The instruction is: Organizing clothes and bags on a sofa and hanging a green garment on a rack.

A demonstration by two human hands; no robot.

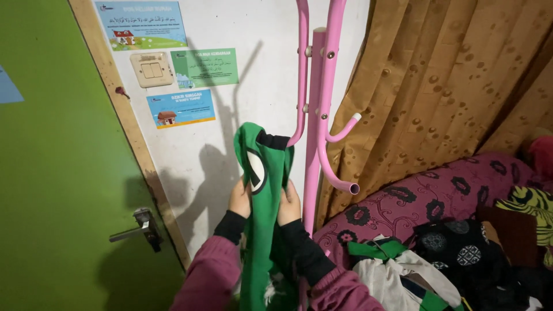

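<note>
A green jacket (262, 230) with a black collar and a white-and-black round patch hangs by its collar from a lower hook of a pink coat stand (317, 115). My left hand (239, 198) grips the jacket's left edge just below the patch. On the other edge, at the same height, my right hand (289, 204) grips the fabric. Both of my arms wear black cuffs under pink sleeves. The jacket's lower part drops out of view between my arms.
A green door (63, 173) with a metal handle (138, 227) stands at the left. The white wall holds a light switch (151, 69) and three stickers. A brown curtain (449, 86) hangs at the right. Below it lie a maroon patterned cushion (415, 201) and piled clothes (415, 270).
</note>
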